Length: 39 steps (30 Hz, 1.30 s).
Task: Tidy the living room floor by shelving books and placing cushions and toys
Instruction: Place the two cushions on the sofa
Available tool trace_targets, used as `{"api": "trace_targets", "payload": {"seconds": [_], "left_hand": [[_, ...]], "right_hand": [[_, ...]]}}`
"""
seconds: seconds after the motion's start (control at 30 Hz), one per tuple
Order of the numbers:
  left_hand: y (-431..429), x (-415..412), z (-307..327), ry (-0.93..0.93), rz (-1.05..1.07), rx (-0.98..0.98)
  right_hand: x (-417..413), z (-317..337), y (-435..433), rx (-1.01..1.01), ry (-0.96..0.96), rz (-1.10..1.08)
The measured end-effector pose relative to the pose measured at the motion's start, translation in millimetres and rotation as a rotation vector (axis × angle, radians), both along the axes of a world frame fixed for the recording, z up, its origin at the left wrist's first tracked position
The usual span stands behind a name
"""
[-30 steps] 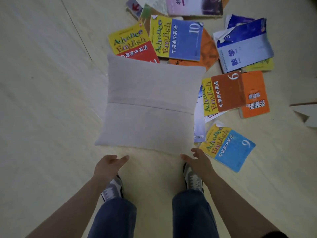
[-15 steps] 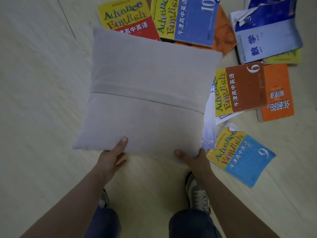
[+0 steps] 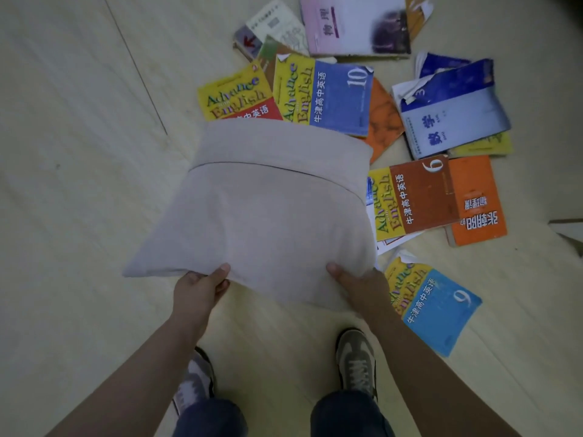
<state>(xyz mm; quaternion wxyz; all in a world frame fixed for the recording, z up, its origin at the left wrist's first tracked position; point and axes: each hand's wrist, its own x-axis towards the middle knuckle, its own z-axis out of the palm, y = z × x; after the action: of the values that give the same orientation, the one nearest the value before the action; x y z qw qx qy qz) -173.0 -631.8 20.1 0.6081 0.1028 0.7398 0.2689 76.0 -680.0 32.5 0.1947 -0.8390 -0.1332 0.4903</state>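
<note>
A beige square cushion (image 3: 268, 209) with a seam across it is lifted at its near edge, its far edge down by the books. My left hand (image 3: 198, 288) grips the near edge left of centre, thumb on top. My right hand (image 3: 356, 283) grips the same edge further right, thumb on top. Several books lie scattered on the floor behind and right of the cushion: a yellow-blue "10" book (image 3: 325, 96), a brown "6" book (image 3: 413, 200), a blue "9" book (image 3: 432, 307). The cushion hides part of a yellow-red book (image 3: 236, 99).
Pale wooden floor (image 3: 79, 184) stretches bare to the left. My two shoes (image 3: 356, 361) stand just below the cushion. An orange book (image 3: 479, 203), a blue-grey book (image 3: 454, 115) and a pink one (image 3: 356, 23) lie further right and back. A furniture edge (image 3: 568, 228) shows at far right.
Both hands went from hovering open near the cushion's edge to gripping it. The cushion's near edge has come up off the floor and tilted toward me.
</note>
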Motion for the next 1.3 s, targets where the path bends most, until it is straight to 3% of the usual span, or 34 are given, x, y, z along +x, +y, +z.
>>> {"api": "trace_targets", "payload": {"seconds": [0.27,0.5,0.7,1.03,1.3], "left_hand": [[68.8,16.9,128.0,0.023,-0.087,0.189],[85.9,31.0,254.7,0.126,-0.123,0.204],[82.5,47.1,388.4,0.115,-0.148,0.289],[101.9,76.3,598.5,0.066,-0.384,0.545],[81.5,121.1,724.9,-0.027,-0.55,0.744]], "right_hand": [[8.2,124.9,50.4,0.153,-0.071,-0.061],[16.7,263.9,58.7,0.256,-0.121,-0.123],[29.9,397.0,43.8,0.319,-0.135,-0.166],[39.7,605.5,-1.6,0.484,-0.217,-0.372],[49.1,734.3,-55.3,0.598,-0.307,-0.563]]}}
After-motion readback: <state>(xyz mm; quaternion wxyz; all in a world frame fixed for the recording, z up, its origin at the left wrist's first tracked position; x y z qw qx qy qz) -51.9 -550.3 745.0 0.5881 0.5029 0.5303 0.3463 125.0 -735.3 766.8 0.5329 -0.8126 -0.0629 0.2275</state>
